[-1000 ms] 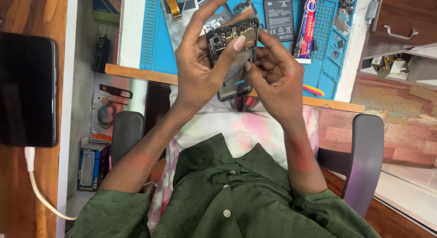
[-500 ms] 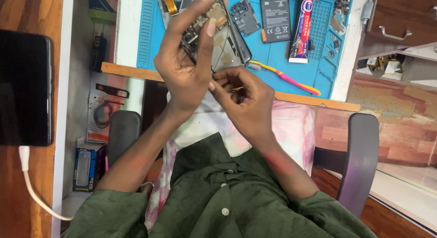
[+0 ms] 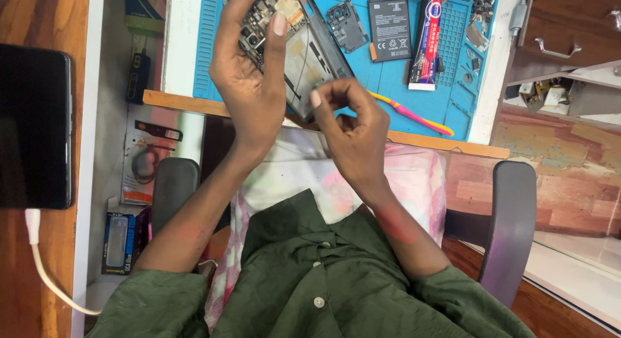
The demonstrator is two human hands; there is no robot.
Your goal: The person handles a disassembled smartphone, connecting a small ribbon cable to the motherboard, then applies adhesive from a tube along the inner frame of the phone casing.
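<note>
Phone frame (image 3: 304, 47) within left fingers (image 3: 279, 24)

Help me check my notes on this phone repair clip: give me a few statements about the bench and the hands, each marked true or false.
1. The left hand holds an opened phone with its insides showing. True.
2. The right hand grips the pink and yellow tool. False: the tool lies on the blue mat, apart from that hand.
3. A black battery lies on the mat. True.
4. The dark phone on the wooden surface at the left has no cable. False: a white cable runs from its lower end.
5. The person wears a green buttoned shirt. True.
</note>
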